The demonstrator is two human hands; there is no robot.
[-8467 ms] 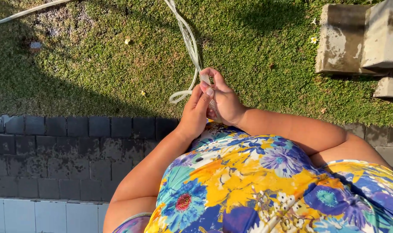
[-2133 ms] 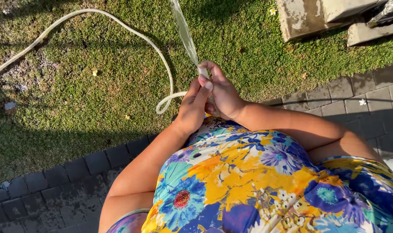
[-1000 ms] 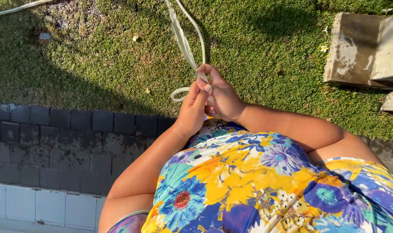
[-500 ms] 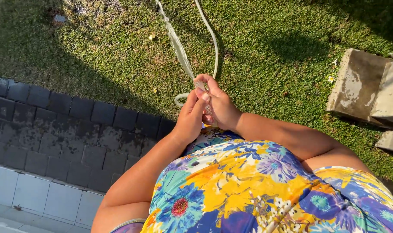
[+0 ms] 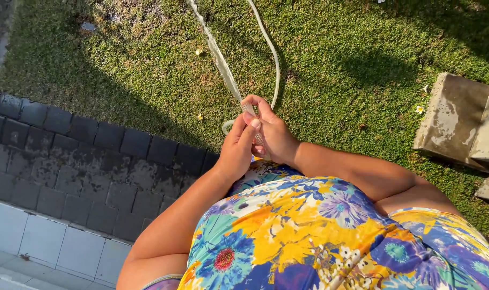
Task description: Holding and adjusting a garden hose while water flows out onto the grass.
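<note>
Both hands (image 5: 258, 137) grip the hose (image 5: 248, 109) end, clenched. Risk: wet fingers slip, and the spray (image 5: 217, 53) swings onto the pavers (image 5: 94, 161).

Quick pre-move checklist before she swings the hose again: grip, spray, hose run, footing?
1. Both hands on the hose end: ok, left hand and right hand close around it.
2. Water flowing: ok, spray shoots out over the grass.
3. Hose free of kinks: cannot tell, it leaves the frame.
4. Concrete blocks out of the spray: ok.
5. Footing on the pavers: cannot tell, feet hidden.
</note>
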